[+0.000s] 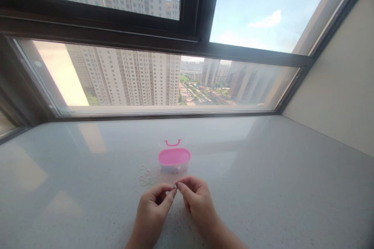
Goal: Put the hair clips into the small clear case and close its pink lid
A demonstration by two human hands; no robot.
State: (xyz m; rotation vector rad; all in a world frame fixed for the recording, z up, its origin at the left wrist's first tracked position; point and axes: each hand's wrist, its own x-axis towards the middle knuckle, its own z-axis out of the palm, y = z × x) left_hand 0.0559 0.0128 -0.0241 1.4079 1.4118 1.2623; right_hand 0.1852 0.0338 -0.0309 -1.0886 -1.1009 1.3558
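Observation:
My left hand (156, 208) and my right hand (197, 202) meet low in the middle of the head view, just in front of a small box. Between the pinched thumb and forefinger of both hands is a small dark elastic hair band (175, 186), which looks like a tiny ring. Most of it is covered by fingertips. Several pale hair bands (144, 183) in pink, yellow and green lie loose on the counter beyond my left hand. The oval box (174, 157) has a pink lid on top and a see-through lower part; its contents are too blurred to make out.
Behind the box lies a curved pink handle (173, 143). The speckled white counter (263, 186) runs back to a dark window frame (163, 116). A pale wall (341, 85) rises on the right. Tall buildings show through the glass.

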